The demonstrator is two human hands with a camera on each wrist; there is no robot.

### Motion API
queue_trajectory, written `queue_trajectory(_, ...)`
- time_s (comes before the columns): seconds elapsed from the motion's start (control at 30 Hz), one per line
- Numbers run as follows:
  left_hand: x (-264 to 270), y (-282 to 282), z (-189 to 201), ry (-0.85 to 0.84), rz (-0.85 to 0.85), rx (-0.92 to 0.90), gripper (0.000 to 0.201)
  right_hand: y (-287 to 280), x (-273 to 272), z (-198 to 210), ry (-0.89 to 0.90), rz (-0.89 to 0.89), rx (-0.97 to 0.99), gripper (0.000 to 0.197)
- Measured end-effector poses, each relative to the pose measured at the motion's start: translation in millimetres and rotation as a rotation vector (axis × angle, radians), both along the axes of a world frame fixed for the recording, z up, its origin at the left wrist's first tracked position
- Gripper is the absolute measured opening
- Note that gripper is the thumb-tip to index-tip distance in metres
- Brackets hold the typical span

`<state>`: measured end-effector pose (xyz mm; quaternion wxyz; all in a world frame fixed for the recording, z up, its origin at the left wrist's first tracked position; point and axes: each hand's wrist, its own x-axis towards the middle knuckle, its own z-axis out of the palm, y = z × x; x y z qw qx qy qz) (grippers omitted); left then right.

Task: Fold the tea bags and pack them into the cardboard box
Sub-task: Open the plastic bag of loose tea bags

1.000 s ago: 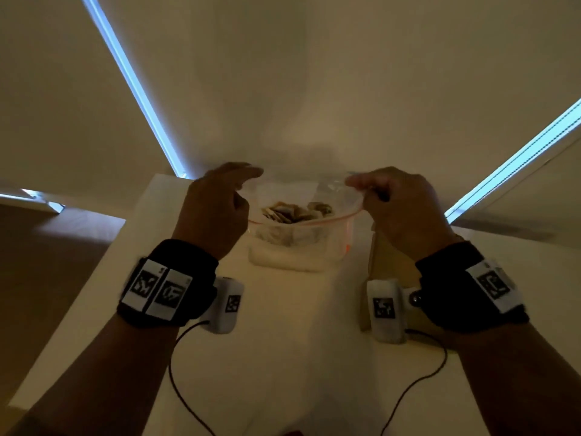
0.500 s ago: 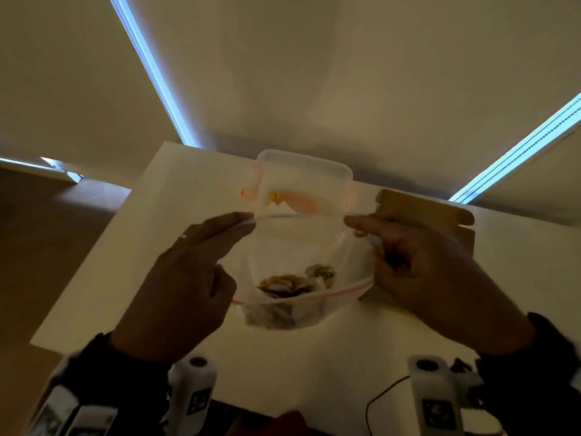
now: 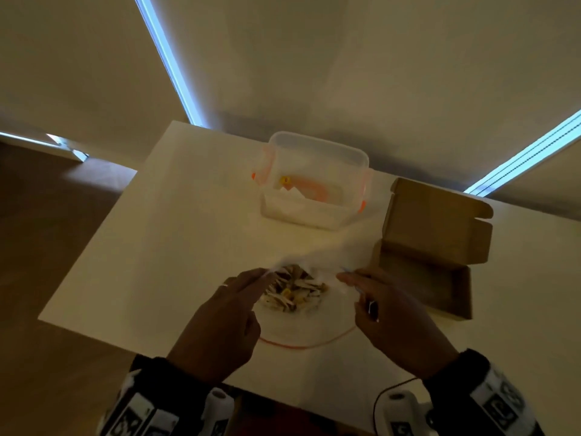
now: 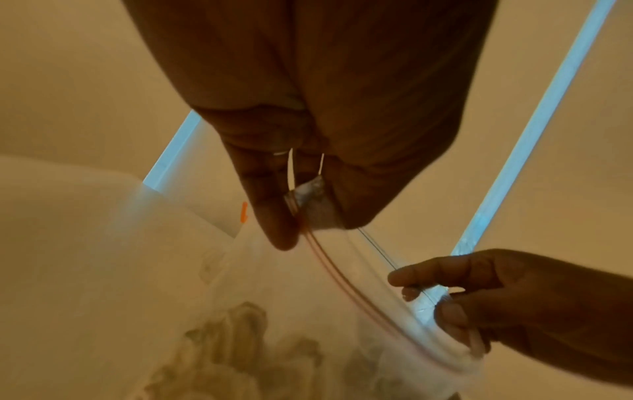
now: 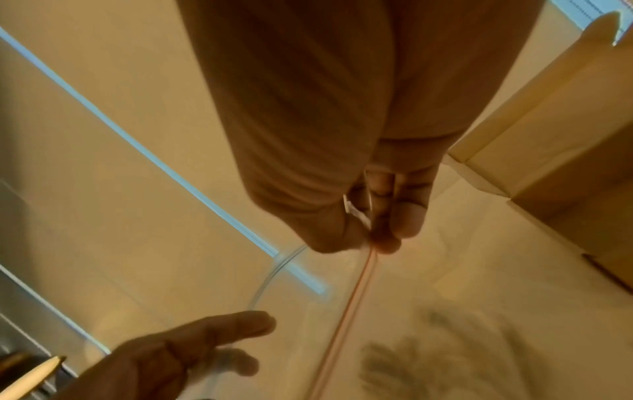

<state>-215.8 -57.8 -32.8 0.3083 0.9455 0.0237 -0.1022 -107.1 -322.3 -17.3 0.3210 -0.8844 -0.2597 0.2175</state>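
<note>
My left hand (image 3: 217,322) and right hand (image 3: 396,319) each pinch a side of the clear zip-top plastic bag's (image 3: 301,325) open mouth. The brown crumpled tea bags (image 3: 294,292) sit inside, between my fingertips. The open brown cardboard box (image 3: 437,243) lies at two o'clock.

Two hands (image 3: 220,322) (image 3: 396,319), one zip bag (image 3: 308,328), one plastic container (image 3: 314,180), one cardboard box (image 3: 434,243), one table (image 3: 176,240)

Left hand (image 3: 220,322) and right hand (image 3: 393,313) each pinch closed, forefingers extended forward, held level, apart.
</note>
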Motion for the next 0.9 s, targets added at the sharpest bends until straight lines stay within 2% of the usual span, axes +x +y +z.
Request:
queue_trajectory(0.27,12.3,10.7,8.5,-0.046,0.007,-0.038,0.069,2.6,4.7,7.2,-0.089,-0.058,0.056,0.048)
queue_trajectory(0.43,11.7,11.5,10.3,-0.056,-0.008,-0.063,0.063,0.4,2.6,7.4,-0.064,-0.083,0.018,0.045)
queue_trajectory(0.63,12.1,13.8,12.5,-0.086,-0.008,-0.083,0.056,1.3,-0.5,12.3,-0.118,-0.073,-0.022,0.04)
queue_trajectory(0.83,12.7,14.7,16.5,-0.118,0.017,-0.103,0.053,16.4,-7.9,39.2,-0.318,-0.112,0.075,0.024)
queue_trajectory(0.9,11.7,12.5,22.9,-0.161,0.01,-0.149,0.046,23.1,-8.5,44.7,-0.343,-0.09,0.061,0.026)
